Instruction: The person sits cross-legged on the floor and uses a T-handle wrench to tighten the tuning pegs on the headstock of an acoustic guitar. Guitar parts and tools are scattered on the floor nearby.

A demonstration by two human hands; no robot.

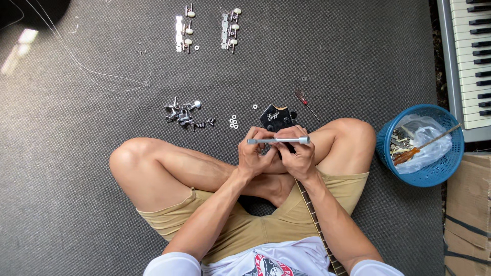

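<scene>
The person sits cross-legged on a grey carpet (76, 168), with a guitar neck (318, 230) running up between the legs. Both hands meet above the crossed shins. The left hand (254, 153) is closed, its fingertips pinching the left part of a slim silver socket wrench (279, 140). The right hand (298, 153) is likewise closed on the right part of the tool, near its wider socket end. The wrench lies level, crosswise, directly over the lower edge of the black headstock (276, 117), which projects just beyond the hands.

Beyond the left knee lies a heap of chrome tuning machines (184, 115), with a cluster of small washers (233, 121) between the heap and the headstock. A small red-handled screwdriver (305, 102) lies just right of the headstock. A blue basket (383, 148) holding a plastic bag stands beside the right knee. Farthest off, two rows of white-knobbed tuners (207, 28) lie side by side, and a keyboard (468, 61) occupies the right edge.
</scene>
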